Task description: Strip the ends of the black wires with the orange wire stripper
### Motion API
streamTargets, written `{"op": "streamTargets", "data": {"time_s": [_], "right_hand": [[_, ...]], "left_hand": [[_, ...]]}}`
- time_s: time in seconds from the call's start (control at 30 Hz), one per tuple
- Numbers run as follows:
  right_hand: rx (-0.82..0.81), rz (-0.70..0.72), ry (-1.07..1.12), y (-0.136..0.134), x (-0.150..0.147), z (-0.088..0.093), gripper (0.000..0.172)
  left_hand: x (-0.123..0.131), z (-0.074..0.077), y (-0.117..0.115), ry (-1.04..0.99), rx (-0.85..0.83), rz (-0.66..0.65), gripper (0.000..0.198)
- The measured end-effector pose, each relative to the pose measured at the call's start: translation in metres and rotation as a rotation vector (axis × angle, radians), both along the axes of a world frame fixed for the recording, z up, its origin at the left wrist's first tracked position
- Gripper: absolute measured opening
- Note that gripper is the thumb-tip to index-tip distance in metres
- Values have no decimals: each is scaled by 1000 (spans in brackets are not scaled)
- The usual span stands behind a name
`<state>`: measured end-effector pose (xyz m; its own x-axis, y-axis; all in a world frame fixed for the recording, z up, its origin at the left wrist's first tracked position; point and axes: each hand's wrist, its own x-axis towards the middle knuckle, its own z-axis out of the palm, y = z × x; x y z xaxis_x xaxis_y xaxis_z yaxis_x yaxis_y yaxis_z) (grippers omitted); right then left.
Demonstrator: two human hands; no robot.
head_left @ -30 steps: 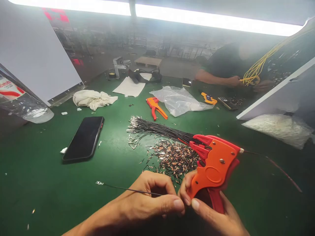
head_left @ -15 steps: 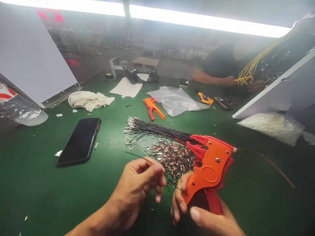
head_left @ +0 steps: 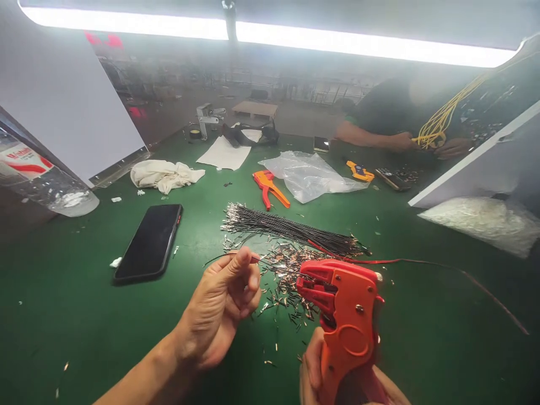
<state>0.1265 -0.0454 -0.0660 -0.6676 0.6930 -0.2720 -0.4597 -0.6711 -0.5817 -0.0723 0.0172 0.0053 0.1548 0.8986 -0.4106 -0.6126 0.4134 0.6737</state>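
Observation:
Between thumb and forefinger, my left hand (head_left: 223,304) pinches a thin black wire (head_left: 270,264) that runs right to the jaws of an orange and red wire stripper (head_left: 352,315). My right hand (head_left: 314,360) is wrapped round the stripper's handle, low in the view, with part of the fingers hidden. Beyond the stripper lies a bundle of black wires (head_left: 291,226) with metal terminals at the left end. A heap of small cut wire bits (head_left: 291,259) lies under and left of the jaws. A thin red strip (head_left: 375,261) passes behind the stripper.
A black phone (head_left: 148,243) lies at the left, near a white cloth (head_left: 164,174) and a plastic bottle (head_left: 46,174). Farther back are a second stripper (head_left: 270,188), a clear plastic bag (head_left: 310,174) and a yellow tool (head_left: 360,171). Across the table, a person's hands (head_left: 451,148) hold yellow wires (head_left: 434,126).
The stripper has moved down and left, uncovering the right end of the wire bundle. My left hand has risen slightly and moved left, and the wire now reaches the jaws. The view has shifted a little.

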Motion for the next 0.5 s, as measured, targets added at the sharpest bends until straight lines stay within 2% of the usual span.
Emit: {"op": "streamTargets", "data": {"time_s": [0.07, 0.13, 0.33, 0.5], "right_hand": [[34, -37, 45, -1, -5, 3, 45], [47, -81, 102, -4, -10, 10, 38], [-26, -209, 221, -4, -9, 34, 40], [8, -250, 238, 0, -3, 32, 45]], "left_hand": [[-1, 0, -1, 2, 14, 3, 30], [0, 0, -2, 7, 26, 0, 30], [2, -2, -2, 53, 67, -38, 33], [1, -5, -4, 83, 109, -102, 28]]}}
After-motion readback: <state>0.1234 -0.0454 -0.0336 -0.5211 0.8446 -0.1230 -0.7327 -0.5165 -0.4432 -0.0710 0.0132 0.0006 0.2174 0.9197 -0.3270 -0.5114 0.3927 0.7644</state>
